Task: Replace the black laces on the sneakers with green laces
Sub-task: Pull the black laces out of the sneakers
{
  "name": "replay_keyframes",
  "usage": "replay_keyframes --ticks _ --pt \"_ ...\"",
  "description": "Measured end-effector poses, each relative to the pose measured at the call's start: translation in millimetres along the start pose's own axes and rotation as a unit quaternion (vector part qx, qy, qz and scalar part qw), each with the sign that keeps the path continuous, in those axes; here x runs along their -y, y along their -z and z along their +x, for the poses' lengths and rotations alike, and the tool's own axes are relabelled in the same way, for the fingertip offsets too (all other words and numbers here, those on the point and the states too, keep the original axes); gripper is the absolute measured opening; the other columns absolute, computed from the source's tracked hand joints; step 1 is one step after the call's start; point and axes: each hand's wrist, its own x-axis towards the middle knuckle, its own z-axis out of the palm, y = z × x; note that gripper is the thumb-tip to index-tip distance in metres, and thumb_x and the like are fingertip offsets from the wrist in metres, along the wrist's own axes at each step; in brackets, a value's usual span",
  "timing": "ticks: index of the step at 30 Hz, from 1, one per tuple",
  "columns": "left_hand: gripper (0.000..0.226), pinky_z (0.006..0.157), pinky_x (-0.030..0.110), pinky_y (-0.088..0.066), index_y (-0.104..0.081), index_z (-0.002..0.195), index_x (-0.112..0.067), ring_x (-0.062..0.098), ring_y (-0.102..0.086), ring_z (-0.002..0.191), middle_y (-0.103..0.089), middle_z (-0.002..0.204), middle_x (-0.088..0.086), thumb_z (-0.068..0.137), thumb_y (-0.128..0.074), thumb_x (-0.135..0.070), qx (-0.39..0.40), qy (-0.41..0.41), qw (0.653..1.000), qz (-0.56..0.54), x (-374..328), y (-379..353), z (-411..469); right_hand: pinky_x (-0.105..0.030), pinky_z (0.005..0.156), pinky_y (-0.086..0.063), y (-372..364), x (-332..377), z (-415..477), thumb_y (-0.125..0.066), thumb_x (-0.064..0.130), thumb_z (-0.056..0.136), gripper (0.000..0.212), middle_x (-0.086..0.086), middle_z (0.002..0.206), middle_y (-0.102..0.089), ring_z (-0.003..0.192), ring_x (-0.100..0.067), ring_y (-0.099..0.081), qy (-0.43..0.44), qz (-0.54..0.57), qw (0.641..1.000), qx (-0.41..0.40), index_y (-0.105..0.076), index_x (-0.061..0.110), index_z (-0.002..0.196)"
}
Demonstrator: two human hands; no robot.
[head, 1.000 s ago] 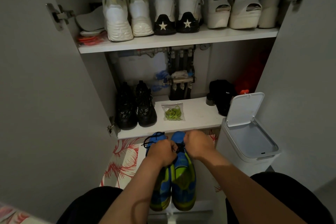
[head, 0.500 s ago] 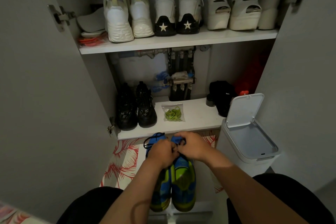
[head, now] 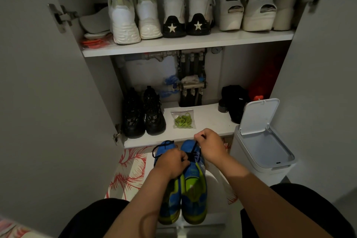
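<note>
While left hand [head: 171, 163] and right hand [head: 209, 146] pinch black laces [head: 191, 155], a floral mat [head: 129, 172] flanks the sneakers [head: 194, 189].

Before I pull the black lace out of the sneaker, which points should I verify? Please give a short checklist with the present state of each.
1. Left hand grips the sneakers: ok.
2. Right hand pinches the black lace: ok.
3. Lace free of all the eyelets: cannot tell, the hands cover them.
4. Bag of green laces ready on the lower shelf: ok.
5. Bin lid open for the old lace: ok.
</note>
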Motion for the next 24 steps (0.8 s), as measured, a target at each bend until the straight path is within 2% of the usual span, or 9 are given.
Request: replay_keyframes --ticks 3,5,8,11,14,17,20,22,24 --pt "0.019 0.076 0.034 -0.053 -0.070 0.084 -0.017 0.020 -0.062 0.088 -0.067 0.092 0.003 0.091 -0.063 -0.033 0.010 -0.003 1.000 -0.010 0 1 1 -0.033 0.075 -0.052 -1 0 0 -0.055 0.020 0.101 0.018 -0.003 0.071 -0.070 0.070 -0.016 -0.062 -0.022 0.063 0.996 0.059 -0.061 0.012 0.086" --pt "0.015 0.078 0.032 -0.053 -0.072 0.091 -0.019 0.019 -0.064 0.091 -0.069 0.098 0.002 0.090 -0.066 -0.033 0.015 -0.004 1.000 -0.014 1 0 2 -0.029 0.075 -0.047 -1 -3 0 -0.053 0.021 0.101 0.021 0.000 0.075 -0.064 0.075 -0.014 -0.059 -0.008 0.005 0.996 0.086 -0.057 0.018 0.081" --pt "0.013 0.080 0.032 -0.054 -0.073 0.092 -0.019 0.018 -0.065 0.092 -0.070 0.100 0.001 0.087 -0.069 -0.030 0.022 -0.003 0.999 -0.024 2 0 2 -0.030 0.075 -0.048 2 -7 -4 -0.052 0.027 0.100 0.019 -0.004 0.092 -0.067 0.088 -0.020 -0.062 0.031 -0.138 0.984 0.105 -0.060 0.014 0.088" --pt "0.014 0.081 0.034 -0.055 -0.074 0.094 -0.019 0.018 -0.064 0.092 -0.070 0.100 0.001 0.087 -0.070 -0.030 0.028 0.006 0.999 -0.027 4 0 3 -0.035 0.077 -0.053 6 -10 -5 -0.064 0.037 0.088 0.030 -0.006 0.089 -0.072 0.086 -0.022 -0.066 0.017 -0.232 0.956 0.178 -0.072 0.008 0.087" --pt "0.014 0.083 0.034 -0.055 -0.074 0.096 -0.019 0.017 -0.064 0.092 -0.070 0.100 0.000 0.087 -0.070 -0.029 0.037 0.010 0.999 -0.037 5 0 4 -0.035 0.083 -0.057 8 -12 -4 -0.069 0.031 0.080 0.017 0.002 0.091 -0.075 0.088 -0.017 -0.068 0.026 -0.294 0.928 0.227 -0.078 0.018 0.083" --pt "0.014 0.082 0.032 -0.053 -0.072 0.094 -0.017 0.018 -0.064 0.092 -0.070 0.098 0.000 0.087 -0.070 -0.029 0.038 0.013 0.998 -0.042 5 1 4 -0.034 0.085 -0.057 7 -11 -2 -0.064 0.022 0.083 0.014 0.002 0.092 -0.075 0.089 -0.016 -0.068 0.003 -0.250 0.947 0.200 -0.078 0.019 0.083" --pt "0.013 0.079 0.033 -0.053 -0.066 0.079 -0.019 0.022 -0.064 0.089 -0.066 0.087 0.001 0.088 -0.069 -0.028 0.044 0.013 0.998 -0.041 3 1 4 -0.033 0.082 -0.056 7 -8 -1 -0.056 0.015 0.084 0.016 -0.003 0.092 -0.073 0.089 -0.020 -0.066 -0.034 -0.186 0.976 0.105 -0.071 0.012 0.080" --pt "0.018 0.079 0.034 -0.053 -0.064 0.076 -0.017 0.023 -0.063 0.088 -0.064 0.084 0.003 0.088 -0.069 -0.029 0.047 0.017 0.998 -0.036 3 2 4 -0.027 0.073 -0.050 8 -2 0 -0.055 0.011 0.088 0.013 -0.007 0.094 -0.071 0.089 -0.022 -0.064 -0.061 -0.108 0.991 0.042 -0.065 0.011 0.079" --pt "0.025 0.077 0.034 -0.052 -0.058 0.070 -0.018 0.023 -0.062 0.086 -0.060 0.080 0.003 0.088 -0.069 -0.031 0.050 0.023 0.998 -0.037 2 2 3 -0.025 0.064 -0.046 9 7 -1 -0.055 0.008 0.091 0.012 -0.011 0.092 -0.069 0.081 -0.021 -0.064 -0.107 0.039 0.993 0.013 -0.061 0.011 0.081"
